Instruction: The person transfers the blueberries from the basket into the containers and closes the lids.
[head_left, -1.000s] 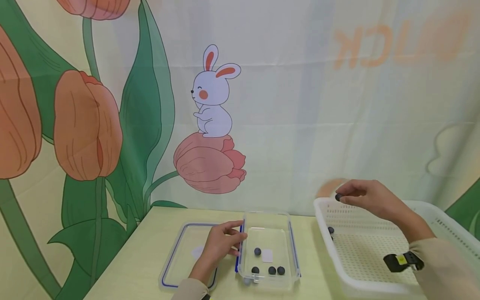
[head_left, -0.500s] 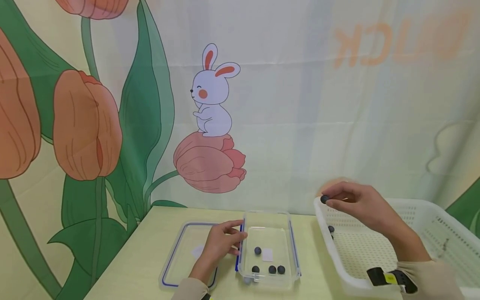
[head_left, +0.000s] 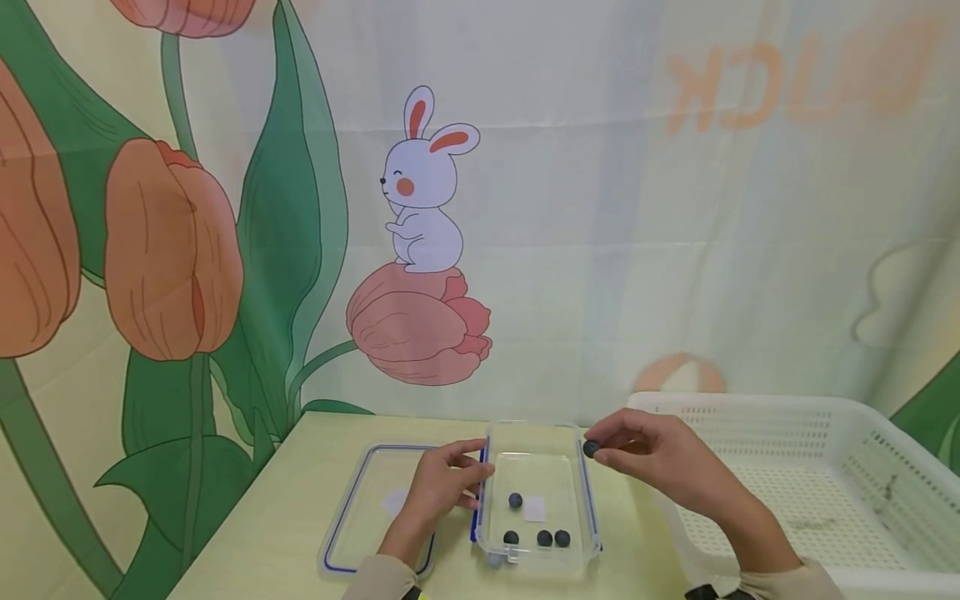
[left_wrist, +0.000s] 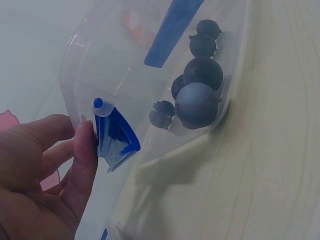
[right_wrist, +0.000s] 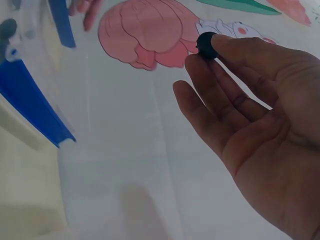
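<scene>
My right hand [head_left: 667, 458] pinches one dark blueberry [head_left: 591, 449] between thumb and fingertips, close to the right rim of a clear plastic box. In the right wrist view that blueberry [right_wrist: 206, 45] shows at the fingertips, the other fingers loosely bent. On the opposite side, my left hand [head_left: 438, 487] grips the left wall of the box [head_left: 551, 475], thumb at the rim. The left wrist view has the thumb beside a blue clip [left_wrist: 117, 137] hanging from the box. Several blueberries [left_wrist: 196, 105] lie on the box floor, mostly toward its near end.
Left of the box a clear lid [head_left: 352, 517] with a blue seal lies on the pale table [head_left: 270, 508], partly under the left forearm. A white perforated basket [head_left: 780, 402] stands at the right, partly behind the right arm. A printed curtain [head_left: 555, 250] hangs behind.
My right hand has travelled left and down with the blueberry, from over the basket to the right side of the box. My left hand has stayed at the box wall.
</scene>
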